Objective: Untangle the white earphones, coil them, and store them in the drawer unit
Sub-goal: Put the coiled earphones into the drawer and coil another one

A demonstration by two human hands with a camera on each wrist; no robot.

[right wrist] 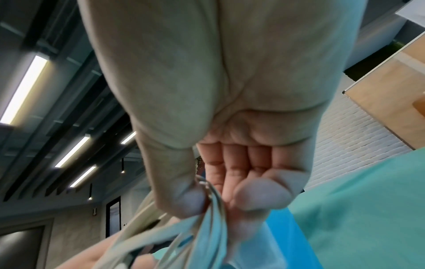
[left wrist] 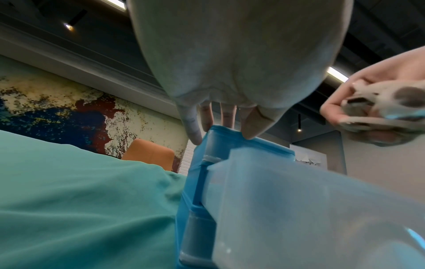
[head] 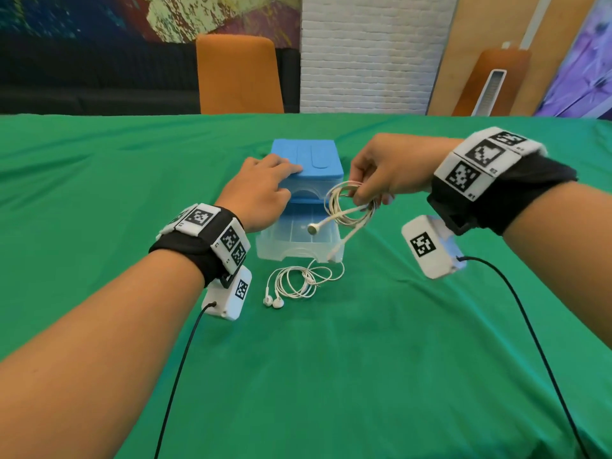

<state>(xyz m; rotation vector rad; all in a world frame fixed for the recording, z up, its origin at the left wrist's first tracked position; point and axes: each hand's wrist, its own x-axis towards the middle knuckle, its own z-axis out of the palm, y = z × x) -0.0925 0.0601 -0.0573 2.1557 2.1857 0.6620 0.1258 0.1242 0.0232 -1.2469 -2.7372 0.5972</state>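
Note:
The blue drawer unit (head: 318, 157) stands mid-table, its translucent lower drawer (head: 291, 236) pulled out toward me. My left hand (head: 265, 187) rests on the unit's lid with straight fingers; the left wrist view shows the fingertips (left wrist: 208, 120) touching the top edge of the unit (left wrist: 197, 182). My right hand (head: 381, 173) pinches a coiled pair of white earphones (head: 347, 207) just above the drawer's right side, one earbud (head: 313, 229) dangling over it. In the right wrist view the thumb and fingers (right wrist: 184, 198) clamp the cable loops (right wrist: 207, 236). A second pair of white earphones (head: 298, 283) lies loosely looped on the cloth before the drawer.
A green cloth (head: 364, 359) covers the whole table. An orange chair (head: 238, 74) stands behind the far edge. Black cables (head: 178, 376) run from both wrist cameras back toward me along the cloth.

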